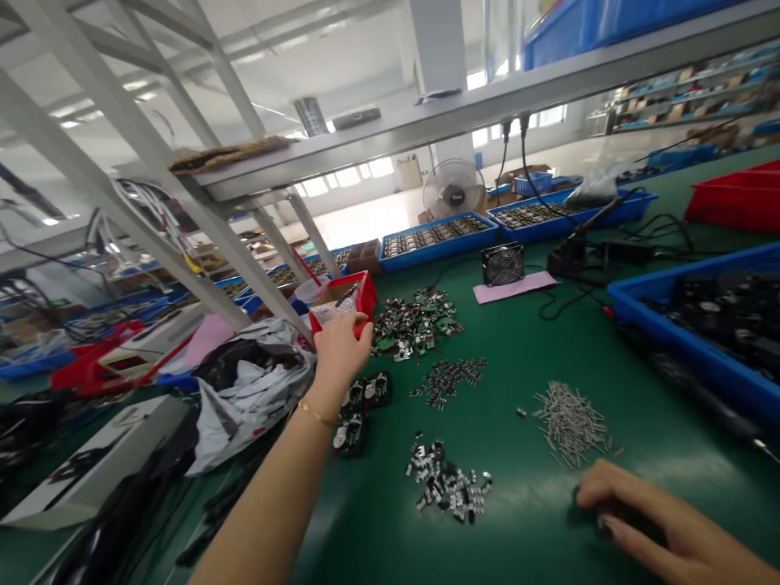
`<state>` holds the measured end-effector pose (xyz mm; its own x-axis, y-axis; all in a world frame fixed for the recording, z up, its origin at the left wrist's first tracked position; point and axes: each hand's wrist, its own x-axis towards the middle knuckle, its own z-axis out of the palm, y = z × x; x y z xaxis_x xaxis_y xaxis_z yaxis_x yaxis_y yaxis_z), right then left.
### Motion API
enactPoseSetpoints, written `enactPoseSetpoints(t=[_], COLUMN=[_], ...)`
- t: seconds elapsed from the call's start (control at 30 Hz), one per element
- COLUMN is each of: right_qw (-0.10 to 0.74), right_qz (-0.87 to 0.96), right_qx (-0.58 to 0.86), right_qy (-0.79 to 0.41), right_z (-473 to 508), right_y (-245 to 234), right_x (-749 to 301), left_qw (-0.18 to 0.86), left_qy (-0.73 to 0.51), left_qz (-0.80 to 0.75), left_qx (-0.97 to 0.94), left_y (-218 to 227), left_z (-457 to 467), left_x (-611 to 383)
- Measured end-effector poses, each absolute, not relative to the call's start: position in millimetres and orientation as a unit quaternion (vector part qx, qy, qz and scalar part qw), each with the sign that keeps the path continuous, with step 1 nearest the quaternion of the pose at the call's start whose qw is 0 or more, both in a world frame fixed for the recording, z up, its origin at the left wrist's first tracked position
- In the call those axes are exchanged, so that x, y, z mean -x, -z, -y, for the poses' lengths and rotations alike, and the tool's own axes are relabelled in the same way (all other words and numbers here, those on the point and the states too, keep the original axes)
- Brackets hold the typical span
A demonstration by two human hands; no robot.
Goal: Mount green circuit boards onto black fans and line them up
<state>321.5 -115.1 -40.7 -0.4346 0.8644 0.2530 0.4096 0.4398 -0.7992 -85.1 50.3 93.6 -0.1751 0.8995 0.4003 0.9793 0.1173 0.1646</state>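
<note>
My left hand reaches forward to the front of a small red bin, its fingers curled at the rim. What they grip, if anything, is hidden. A plastic bag and a thin tool show inside that bin. My right hand is low at the right, closed around a dark object that its fingers mostly cover. Just beyond it is a pile of thin metal pins. Between my hands lie small metal-and-black parts, tiny dark components and wired circuit boards. Black housings sit beside my left forearm.
A small black fan stands on pink paper. Blue trays line the back. A blue bin of black parts and a cable are at right. Grey plastic bags lie at left, under slanting shelf posts.
</note>
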Motion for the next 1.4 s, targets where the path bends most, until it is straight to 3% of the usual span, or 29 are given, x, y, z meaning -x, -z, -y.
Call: enactPoseSetpoints(t=[0.17,0.27,0.37,0.7,0.83,0.93,1.13,1.4], right_qw=[0.29,0.18,0.131,0.102,0.082,0.115,0.259,0.379], right_qz=[0.819,0.832,0.836,0.838,0.85,0.835,0.731,0.607], right_qx=[0.406,0.475,0.497,0.532,0.515,0.527,0.574,0.528], right_qy=[-0.282,-0.221,-0.193,-0.065,-0.075,-0.113,-0.263,-0.457], right_z=[58.3,8.7,-39.6,-145.1,-160.2,-168.3,-182.1,-144.4], right_y=[-9.6,-21.0,-21.6,-23.5,-19.0,-19.2,-32.0,-17.7], right_x=[-309.3,-287.4,-255.7,-156.4,-132.2,-129.4,-154.5,-187.1], left_qw=[0.048,0.029,0.026,0.037,0.021,0.003,-0.046,-0.113], left_qy=[0.272,0.301,0.316,0.332,0.328,0.328,0.368,0.402], left_qz=[0.658,0.633,0.619,0.607,0.59,0.584,0.589,0.585], left_qx=[0.7,0.713,0.719,0.721,0.738,0.742,0.718,0.695], left_y=[-67.1,-45.9,-30.2,-14.8,-10.4,-6.6,-3.7,-3.4], left_z=[-5.5,4.4,4.3,-0.6,1.3,1.4,-0.7,3.5], left_x=[39.2,22.3,19.5,37.8,33.7,31.9,31.9,18.1])
